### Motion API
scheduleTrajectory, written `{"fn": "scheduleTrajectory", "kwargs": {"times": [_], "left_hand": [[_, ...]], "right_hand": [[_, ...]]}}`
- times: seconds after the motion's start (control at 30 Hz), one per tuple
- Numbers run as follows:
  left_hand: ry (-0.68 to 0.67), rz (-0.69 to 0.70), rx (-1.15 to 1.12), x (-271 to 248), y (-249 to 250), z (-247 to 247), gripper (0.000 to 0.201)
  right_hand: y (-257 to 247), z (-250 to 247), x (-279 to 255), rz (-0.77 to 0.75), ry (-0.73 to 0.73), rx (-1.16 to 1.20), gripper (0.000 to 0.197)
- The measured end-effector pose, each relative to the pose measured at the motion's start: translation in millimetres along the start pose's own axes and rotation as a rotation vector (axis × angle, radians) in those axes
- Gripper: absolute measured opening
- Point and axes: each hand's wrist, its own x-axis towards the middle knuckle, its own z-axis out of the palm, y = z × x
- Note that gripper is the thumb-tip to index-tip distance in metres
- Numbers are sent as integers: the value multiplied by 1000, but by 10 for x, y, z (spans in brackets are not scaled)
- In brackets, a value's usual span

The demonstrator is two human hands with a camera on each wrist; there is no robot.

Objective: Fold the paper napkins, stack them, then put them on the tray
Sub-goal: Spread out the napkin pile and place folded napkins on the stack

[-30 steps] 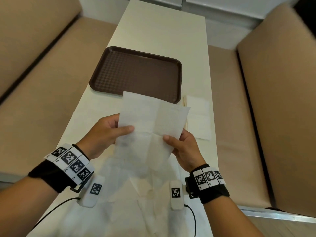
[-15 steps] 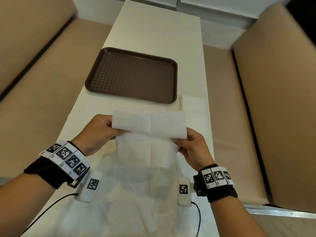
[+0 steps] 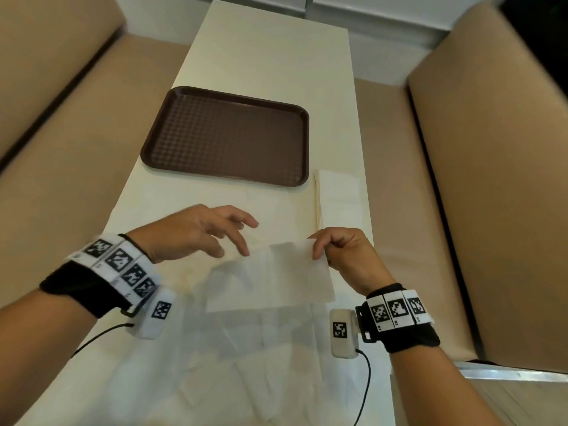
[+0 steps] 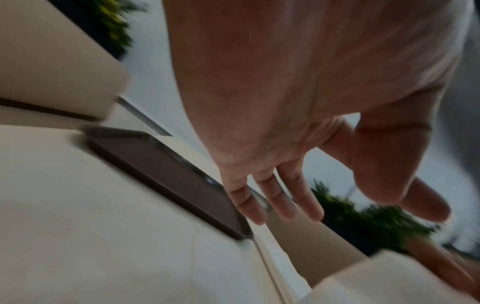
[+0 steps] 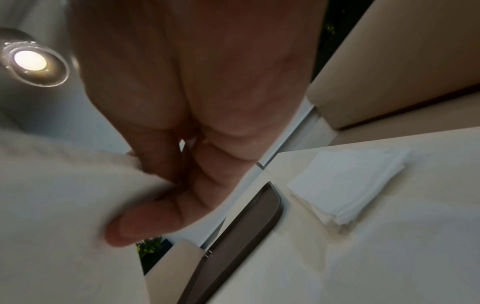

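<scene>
A white paper napkin (image 3: 273, 278), folded in half, hangs just above the near table. My right hand (image 3: 319, 249) pinches its far right corner between thumb and fingers; the right wrist view shows the napkin (image 5: 52, 195) under the thumb (image 5: 145, 222). My left hand (image 3: 239, 238) hovers over the napkin's left end with fingers spread and holds nothing; the left wrist view shows the left hand (image 4: 298, 209) with straight fingers. The brown tray (image 3: 227, 136) lies bare farther up the table. A stack of folded napkins (image 3: 338, 198) sits right of the tray's near corner, also the stack (image 5: 345, 183).
Several loose unfolded napkins (image 3: 233, 364) cover the near end of the cream table (image 3: 270, 50). Tan bench seats (image 3: 61, 167) run along both sides of the table. A ceiling lamp (image 5: 31, 61) shows in the right wrist view.
The upright napkin was folded in half and lowered toward the table. My left hand let go of it and opened; my right hand kept its pinch.
</scene>
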Motion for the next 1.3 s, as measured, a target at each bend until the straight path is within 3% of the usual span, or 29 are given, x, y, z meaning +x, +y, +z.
{"fn": "scheduleTrajectory", "kwargs": {"times": [0.1,0.33,0.4,0.47,0.5,0.57,0.63,0.77,0.9,1.03,1.2,1.3], "left_hand": [[-178,11,175,299,125,231,43],[-238,12,208,677,88,524,30],[-181,18,166,729,38,546,31],[-63,19,54,791,-4,542,36],[-1,7,-41,825,-13,539,40],[96,-14,-223,917,-1,556,49],[157,-9,-294,1026,30,592,56],[230,2,-258,1258,33,665,65],[235,-12,-227,1434,80,722,66],[271,-35,-259,1570,112,677,65],[319,-139,144,1457,-33,483,48],[227,-214,405,1179,-214,498,34]], "right_hand": [[-60,38,28,2,-57,-38,63],[-104,-108,86,1,-96,-120,61],[-87,-147,88,4,-26,-91,50],[-38,-202,102,52,107,68,25],[-7,-232,110,103,161,175,24],[93,-295,125,177,180,316,48],[160,-312,132,222,132,353,57],[182,-344,182,207,106,388,48],[171,-428,367,218,276,241,23],[235,-577,626,277,381,67,12],[375,-947,906,357,501,-16,8],[515,-1098,1032,389,540,-143,27]]}}
